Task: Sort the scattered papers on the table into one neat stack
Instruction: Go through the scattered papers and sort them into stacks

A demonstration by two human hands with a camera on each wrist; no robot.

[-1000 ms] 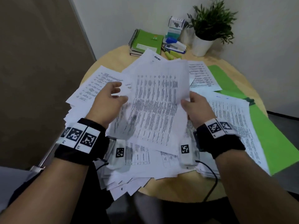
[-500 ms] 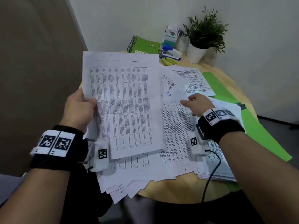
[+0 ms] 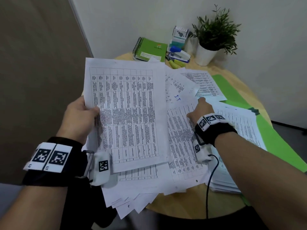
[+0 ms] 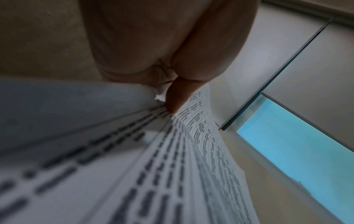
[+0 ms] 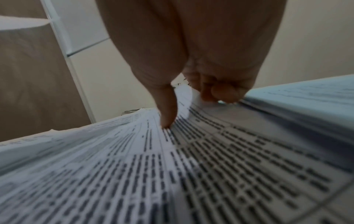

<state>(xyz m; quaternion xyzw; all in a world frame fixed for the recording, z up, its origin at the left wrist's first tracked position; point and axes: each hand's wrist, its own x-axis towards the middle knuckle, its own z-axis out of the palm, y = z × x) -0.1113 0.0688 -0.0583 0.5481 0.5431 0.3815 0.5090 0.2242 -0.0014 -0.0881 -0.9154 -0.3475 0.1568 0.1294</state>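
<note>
Left hand (image 3: 78, 117) pinches a white printed table sheet (image 3: 126, 113), raised off the surface. Right hand (image 3: 201, 110) presses loose printed sheets (image 3: 181, 138), thumb down, grasping nothing. Early stage: papers mostly scattered over the round wooden surface (image 3: 187, 206); no single stack.

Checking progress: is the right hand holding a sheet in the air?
No, the right hand is down on the papers lying on the table.

The lifted sheet (image 3: 126, 113) hides the left hand's (image 3: 79, 118) fingers and much of the scattered papers (image 3: 181, 138) behind it. The print is too small to read. Up close the wrist views blur the text, and the surface (image 3: 182, 203) runs under everything.
</note>
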